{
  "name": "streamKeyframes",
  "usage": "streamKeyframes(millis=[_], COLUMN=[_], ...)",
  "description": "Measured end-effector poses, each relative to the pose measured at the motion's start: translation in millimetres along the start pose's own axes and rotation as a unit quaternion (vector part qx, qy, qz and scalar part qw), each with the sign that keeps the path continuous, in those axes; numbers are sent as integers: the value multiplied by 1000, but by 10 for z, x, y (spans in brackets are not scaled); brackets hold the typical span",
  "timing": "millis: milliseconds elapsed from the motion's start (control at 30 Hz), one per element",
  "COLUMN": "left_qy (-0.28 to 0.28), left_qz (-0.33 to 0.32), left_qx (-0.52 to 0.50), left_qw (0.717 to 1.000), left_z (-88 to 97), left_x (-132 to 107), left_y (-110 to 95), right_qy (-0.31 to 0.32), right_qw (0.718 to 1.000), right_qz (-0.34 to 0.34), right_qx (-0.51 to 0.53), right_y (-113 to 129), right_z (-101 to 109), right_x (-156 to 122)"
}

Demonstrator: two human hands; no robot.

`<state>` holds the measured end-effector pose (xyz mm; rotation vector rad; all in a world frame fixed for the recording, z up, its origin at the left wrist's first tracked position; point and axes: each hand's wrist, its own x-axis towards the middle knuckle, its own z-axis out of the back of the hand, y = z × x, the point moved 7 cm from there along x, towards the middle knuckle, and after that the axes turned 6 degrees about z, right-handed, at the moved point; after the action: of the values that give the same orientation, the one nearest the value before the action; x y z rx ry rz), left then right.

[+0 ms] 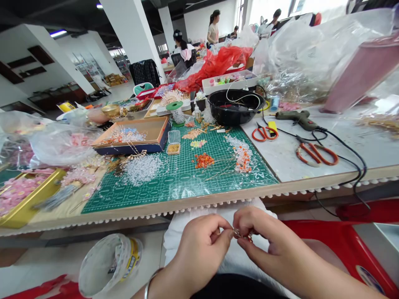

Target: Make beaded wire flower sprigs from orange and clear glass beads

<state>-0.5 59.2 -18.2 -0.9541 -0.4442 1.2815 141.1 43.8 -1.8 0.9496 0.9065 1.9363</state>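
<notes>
Your left hand [199,253] and right hand [274,236] meet low in the view, just below the table edge, above a white cloth [183,243]. Your fingers are closed in a pinch from both sides on a small beaded wire piece [241,235]. They hide most of it, and it looks like wire with reddish beads, though the blur makes that hard to confirm. A metal bangle [149,288] circles your left wrist.

Down to your left, a white plastic tub [109,265] stands on the floor, and to your right, a red plastic stool [336,245] runs out of the frame. Past the pom-pom-trimmed table edge [174,206], a green cutting mat [174,195] holds heaps of clear beads [141,169] and orange beads [204,160]. Farther on are a black bowl [235,106], two orange-handled scissors [316,154], and a hot glue gun [296,119]. Clear plastic bags [311,54] blur much of the far right.
</notes>
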Motion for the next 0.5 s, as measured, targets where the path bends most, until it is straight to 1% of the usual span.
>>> streamKeyframes(millis=[33,100,167,233,300,367,433,500], left_qy=[-19,-50,-62,-59,-50,-55,-84,-110], left_qz=[-45,-130,-189,-221,-249,-288,-327,-348], left_qx=[36,99,140,170,199,226,247,264], left_qw=[998,985,970,958,946,929,908,893], left_z=[43,109,135,129,103,92,127,193], left_x=[5,1,-1,11,24,26,29,61], left_y=[-67,-196,-288,-338,-363,-375,-366,-326], right_qy=[3,9,10,10,29,43,35,18], right_qw=[1000,1000,1000,1000,999,998,999,999], right_qz=[10,24,26,13,-11,-24,-6,25], right_qx=[0,-2,-3,3,14,25,31,36], right_y=[-4,-25,-67,-128,-208,-281,-333,-395], right_z=[41,119,179,200,163,126,136,185], right_x=[7,14,22,39,63,88,110,119])
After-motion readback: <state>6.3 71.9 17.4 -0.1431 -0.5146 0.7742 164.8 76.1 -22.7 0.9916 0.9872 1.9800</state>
